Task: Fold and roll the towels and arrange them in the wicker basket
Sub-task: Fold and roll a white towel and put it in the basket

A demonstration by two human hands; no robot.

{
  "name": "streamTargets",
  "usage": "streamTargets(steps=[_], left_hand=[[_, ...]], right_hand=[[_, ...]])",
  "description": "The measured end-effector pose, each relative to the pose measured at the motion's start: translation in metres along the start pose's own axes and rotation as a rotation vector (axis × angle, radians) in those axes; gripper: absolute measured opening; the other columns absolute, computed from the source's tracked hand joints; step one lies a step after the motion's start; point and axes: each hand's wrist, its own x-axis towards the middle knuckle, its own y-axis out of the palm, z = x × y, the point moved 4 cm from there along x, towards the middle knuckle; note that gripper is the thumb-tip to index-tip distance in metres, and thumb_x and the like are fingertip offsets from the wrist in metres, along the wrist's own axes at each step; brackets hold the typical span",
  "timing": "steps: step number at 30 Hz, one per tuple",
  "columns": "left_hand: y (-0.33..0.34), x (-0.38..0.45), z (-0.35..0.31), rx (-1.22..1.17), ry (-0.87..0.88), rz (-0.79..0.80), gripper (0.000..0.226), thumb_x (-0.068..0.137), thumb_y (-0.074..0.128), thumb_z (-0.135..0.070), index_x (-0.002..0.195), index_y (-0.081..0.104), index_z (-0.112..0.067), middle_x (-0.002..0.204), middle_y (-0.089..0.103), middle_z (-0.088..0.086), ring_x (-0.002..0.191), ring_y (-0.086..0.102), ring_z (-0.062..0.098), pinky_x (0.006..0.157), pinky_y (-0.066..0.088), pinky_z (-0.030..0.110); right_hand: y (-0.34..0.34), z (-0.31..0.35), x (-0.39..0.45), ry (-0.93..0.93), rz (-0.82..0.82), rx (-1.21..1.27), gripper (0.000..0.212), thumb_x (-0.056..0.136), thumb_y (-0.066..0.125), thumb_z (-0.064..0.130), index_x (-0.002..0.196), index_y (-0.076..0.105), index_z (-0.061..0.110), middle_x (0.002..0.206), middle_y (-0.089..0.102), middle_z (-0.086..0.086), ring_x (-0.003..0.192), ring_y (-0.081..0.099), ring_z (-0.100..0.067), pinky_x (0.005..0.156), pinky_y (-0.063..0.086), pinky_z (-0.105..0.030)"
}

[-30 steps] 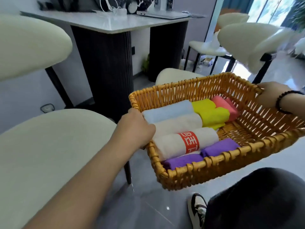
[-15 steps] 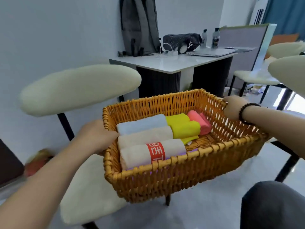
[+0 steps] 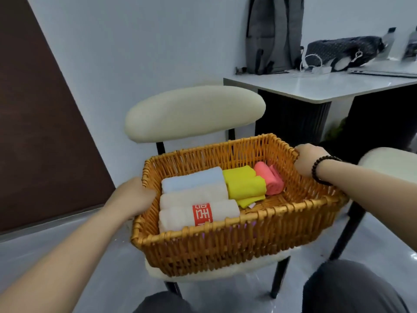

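The wicker basket (image 3: pixel 237 245) is over the seat of a cream chair (image 3: pixel 194 111); whether it rests on the seat I cannot tell. My left hand (image 3: pixel 133 197) grips its left rim, and my right hand (image 3: pixel 310 159), with a black bead bracelet, grips its far right corner. Inside lie rolled towels side by side: a pale blue one (image 3: pixel 191 179), a cream one (image 3: pixel 194 195), a cream one with a red label (image 3: pixel 200 214), two yellow ones (image 3: pixel 246 184) and a pink one (image 3: pixel 269 179). A purple towel barely shows through the front weave.
A white table (image 3: pixel 327 84) stands at the back right with a grey backpack (image 3: pixel 274 35), a dark bag, cables and a laptop. Another cream chair (image 3: pixel 388 159) is at the right edge. My knees are at the bottom. A dark panel covers the left wall.
Both hands have carried the basket leftwards, away from the table, and brought it over the cream chair's seat. My view turned left with it. The grip on both rims is unchanged.
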Motion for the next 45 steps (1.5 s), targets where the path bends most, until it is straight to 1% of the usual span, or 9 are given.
streamTargets(steps=[9, 19, 24, 27, 29, 32, 34, 38, 45], left_hand=[[0.007, 0.03, 0.035, 0.126, -0.209, -0.13, 0.026, 0.084, 0.04, -0.029, 0.083, 0.058, -0.011, 0.08, 0.067, 0.008, 0.069, 0.065, 0.025, 0.055, 0.048, 0.029], [0.023, 0.021, 0.029, 0.233, -0.269, -0.185, 0.025, 0.093, 0.037, -0.027, 0.102, 0.055, -0.012, 0.095, 0.064, 0.01, 0.079, 0.061, 0.027, 0.06, 0.044, 0.032], [0.024, 0.015, 0.014, 0.393, -0.295, -0.164, 0.046, 0.093, 0.045, -0.023, 0.135, 0.034, -0.008, 0.135, 0.044, 0.017, 0.118, 0.047, 0.034, 0.088, 0.044, 0.041], [0.025, 0.024, -0.016, 0.575, -0.063, -0.216, 0.07, 0.09, 0.054, -0.034, 0.147, 0.019, -0.014, 0.151, 0.021, 0.012, 0.135, 0.028, 0.033, 0.105, 0.033, 0.046], [0.043, 0.039, -0.036, 0.446, 0.133, -0.033, 0.082, 0.09, 0.057, -0.046, 0.153, 0.013, -0.016, 0.158, 0.014, 0.007, 0.144, 0.019, 0.028, 0.114, 0.027, 0.043], [0.079, 0.05, -0.058, 0.341, 0.26, 0.367, 0.103, 0.083, 0.061, -0.062, 0.156, 0.0, -0.023, 0.163, -0.002, -0.002, 0.15, -0.001, 0.021, 0.121, 0.01, 0.04], [0.097, 0.056, -0.059, 0.4, 0.294, 0.494, 0.114, 0.075, 0.065, -0.068, 0.154, -0.008, -0.029, 0.163, -0.011, -0.003, 0.149, -0.012, 0.022, 0.121, 0.004, 0.044], [0.111, 0.07, -0.038, 0.559, 0.261, 0.614, 0.123, 0.068, 0.068, -0.073, 0.15, -0.017, -0.04, 0.162, -0.016, -0.003, 0.148, -0.014, 0.028, 0.12, 0.004, 0.054], [0.106, 0.074, -0.025, 0.668, 0.28, 0.57, 0.117, 0.075, 0.074, -0.055, 0.152, -0.012, -0.037, 0.163, 0.003, 0.002, 0.147, 0.015, 0.025, 0.119, 0.019, 0.041]], right_hand=[[0.032, 0.032, 0.025, -0.09, 0.041, 0.107, 0.012, 0.091, 0.048, 0.014, 0.085, 0.057, 0.009, 0.08, 0.058, -0.009, 0.062, 0.05, -0.022, 0.048, 0.037, -0.026], [0.047, 0.034, 0.026, -0.101, 0.067, 0.134, 0.016, 0.092, 0.048, 0.017, 0.098, 0.059, 0.008, 0.082, 0.056, -0.01, 0.071, 0.055, -0.028, 0.06, 0.048, -0.033], [0.049, 0.04, 0.017, -0.082, 0.115, -0.066, 0.04, 0.093, 0.049, 0.026, 0.127, 0.045, 0.005, 0.119, 0.051, -0.018, 0.106, 0.054, -0.036, 0.087, 0.051, -0.045], [0.043, 0.06, 0.016, -0.289, -0.044, -0.319, 0.05, 0.091, 0.052, 0.034, 0.133, 0.036, 0.013, 0.132, 0.037, -0.014, 0.12, 0.041, -0.034, 0.095, 0.04, -0.045], [0.045, 0.086, 0.019, -0.517, -0.082, -0.371, 0.046, 0.091, 0.055, 0.031, 0.132, 0.04, 0.018, 0.133, 0.041, -0.009, 0.121, 0.043, -0.03, 0.096, 0.042, -0.043], [0.066, 0.124, 0.022, -0.755, 0.262, -0.367, 0.051, 0.091, 0.062, 0.035, 0.136, 0.045, 0.019, 0.138, 0.046, -0.005, 0.125, 0.045, -0.025, 0.098, 0.043, -0.036], [0.084, 0.142, 0.022, -0.806, 0.422, -0.439, 0.058, 0.09, 0.065, 0.036, 0.139, 0.043, 0.016, 0.143, 0.044, -0.004, 0.128, 0.044, -0.023, 0.1, 0.042, -0.034], [0.115, 0.15, 0.034, -0.816, 0.531, -0.589, 0.057, 0.086, 0.07, 0.034, 0.134, 0.046, 0.014, 0.134, 0.05, -0.006, 0.118, 0.05, -0.024, 0.088, 0.045, -0.031], [0.137, 0.142, 0.048, -0.785, 0.453, -0.559, 0.043, 0.085, 0.068, 0.026, 0.122, 0.047, 0.019, 0.115, 0.056, -0.005, 0.097, 0.058, -0.024, 0.08, 0.056, -0.037]])
